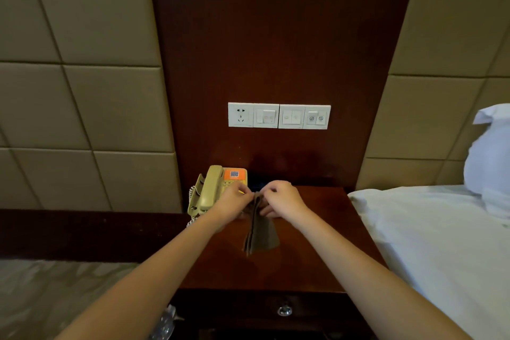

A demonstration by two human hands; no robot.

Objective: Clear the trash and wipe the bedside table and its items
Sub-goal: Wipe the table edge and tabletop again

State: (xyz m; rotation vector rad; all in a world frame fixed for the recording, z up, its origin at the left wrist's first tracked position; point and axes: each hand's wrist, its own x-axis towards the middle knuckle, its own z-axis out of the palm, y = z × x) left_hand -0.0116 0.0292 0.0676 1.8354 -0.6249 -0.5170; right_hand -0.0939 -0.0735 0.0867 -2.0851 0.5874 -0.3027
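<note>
Hands (234, 205) (281, 199) meet, fingers curled, both pinching folded cloth (260, 232) above bedside table (317, 229).

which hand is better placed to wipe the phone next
Probably left. The left hand pinches the cloth right next to the phone; the right hand, also pinching the cloth, sits farther off, toward the bed.

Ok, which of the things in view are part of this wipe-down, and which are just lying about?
Part of the job:
- brown cloth, pinched at its top by left hand and right hand
- bedside table
- telephone on the table

Just there:
- wall switch panel
- bed sheet
- pillow
- drawer knob
</note>
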